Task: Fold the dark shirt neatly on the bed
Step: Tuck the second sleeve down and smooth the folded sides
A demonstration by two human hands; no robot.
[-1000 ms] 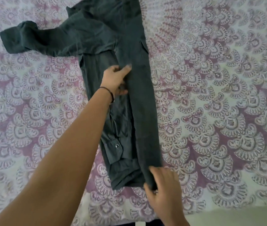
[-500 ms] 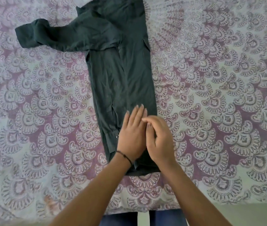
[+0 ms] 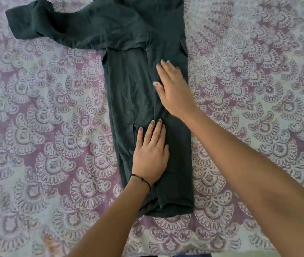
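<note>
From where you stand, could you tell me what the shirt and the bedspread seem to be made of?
The shirt looks like soft matte woven fabric, perhaps cotton: it drapes limply and creases without shine. The bedspread looks like thin printed cotton, matte, its purple pattern faded in places.

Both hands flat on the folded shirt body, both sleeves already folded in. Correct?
Not quite. The head view shows one sleeve spread out to the upper left on the bedspread, not folded in. The rest holds: left hand and right hand lie flat on the dark shirt.
</note>
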